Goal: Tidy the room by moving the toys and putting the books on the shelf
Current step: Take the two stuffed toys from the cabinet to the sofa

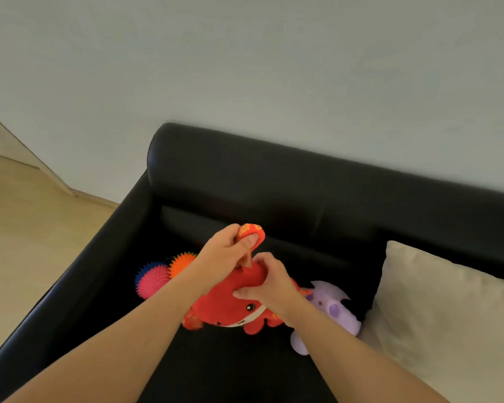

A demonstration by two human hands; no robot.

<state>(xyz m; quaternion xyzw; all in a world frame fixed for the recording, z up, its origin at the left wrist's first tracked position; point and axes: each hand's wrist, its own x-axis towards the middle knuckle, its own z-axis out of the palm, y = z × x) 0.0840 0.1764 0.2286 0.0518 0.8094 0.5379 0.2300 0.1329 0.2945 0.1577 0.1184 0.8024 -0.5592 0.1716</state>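
Legible text, labels, brands, numbers, signs: none.
Red plush toy (224, 303): gold-on-red patterned trim (249, 229), too blurred to tell whether the gold marks are characters.
Purple plush toy (333, 309), spiky balls (154, 279), black sofa (274, 181), cream cushion (437, 309): nothing readable on any.

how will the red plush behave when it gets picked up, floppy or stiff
Probably soft and floppy: the red plush seems to give under the right hand, and its patterned end bends where the left hand pinches it. Likely light for its size, being stuffed fabric. Unlikely to roll or slip.
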